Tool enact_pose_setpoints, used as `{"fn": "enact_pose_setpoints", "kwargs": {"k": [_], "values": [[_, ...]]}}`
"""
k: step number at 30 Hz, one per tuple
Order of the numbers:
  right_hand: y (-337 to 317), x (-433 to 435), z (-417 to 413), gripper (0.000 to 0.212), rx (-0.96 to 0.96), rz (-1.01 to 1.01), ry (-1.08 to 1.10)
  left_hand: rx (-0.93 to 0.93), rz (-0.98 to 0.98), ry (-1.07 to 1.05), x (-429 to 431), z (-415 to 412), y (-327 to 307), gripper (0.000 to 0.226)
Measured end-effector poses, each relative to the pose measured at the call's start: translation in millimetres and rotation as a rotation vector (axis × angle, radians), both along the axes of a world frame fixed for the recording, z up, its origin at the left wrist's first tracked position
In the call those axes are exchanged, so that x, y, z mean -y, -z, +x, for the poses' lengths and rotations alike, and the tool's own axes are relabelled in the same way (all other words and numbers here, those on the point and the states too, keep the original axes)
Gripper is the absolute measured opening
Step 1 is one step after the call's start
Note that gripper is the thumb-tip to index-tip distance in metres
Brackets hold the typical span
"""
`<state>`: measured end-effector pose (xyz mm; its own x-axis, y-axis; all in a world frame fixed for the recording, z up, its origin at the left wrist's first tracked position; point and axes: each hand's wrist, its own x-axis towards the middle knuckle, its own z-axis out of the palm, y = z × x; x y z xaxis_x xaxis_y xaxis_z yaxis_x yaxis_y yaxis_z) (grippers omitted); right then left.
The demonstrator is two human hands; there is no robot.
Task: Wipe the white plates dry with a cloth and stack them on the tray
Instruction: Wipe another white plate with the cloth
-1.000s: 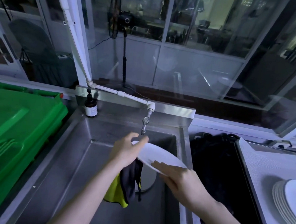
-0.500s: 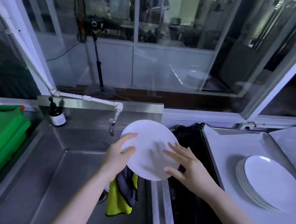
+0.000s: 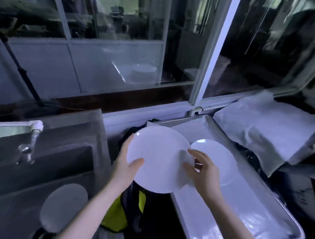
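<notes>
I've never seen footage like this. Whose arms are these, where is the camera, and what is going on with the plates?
There is no machine here: these are a person's own bare arms. One wide-angle camera worn on the head films them, looking forward and down. The left hand and right hand hold a white plate by opposite edges, tilted toward the camera. A yellow and dark cloth hangs below it, near the left hand. To the right lies a metal tray with a stack of white plates on it; the held plate overlaps the stack in this view. To the left are a steel sink and its tap.
</notes>
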<state>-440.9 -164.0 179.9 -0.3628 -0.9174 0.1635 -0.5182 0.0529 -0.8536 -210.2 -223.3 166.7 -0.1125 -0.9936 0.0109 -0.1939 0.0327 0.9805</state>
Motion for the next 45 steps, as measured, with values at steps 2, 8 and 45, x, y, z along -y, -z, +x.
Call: {"fn": "enact_pose_setpoints", "kwargs": {"k": [2, 8, 45], "values": [[5.4, -2.3, -28.0, 0.045, 0.011, 0.007, 0.044, 0.039, 0.042, -0.002, 6.5, -31.4, 8.7, 0.084], [31.1, -3.2, -104.1, 0.045, 0.043, 0.085, 0.178, 0.1, 0.1, 0.077, 32.5, -114.0, 34.9, 0.063], [97.4, 31.1, -191.3, 0.054, -0.079, 0.272, 0.292, 0.414, 0.323, 0.396, 78.0, -192.2, 75.7, 0.08]]}}
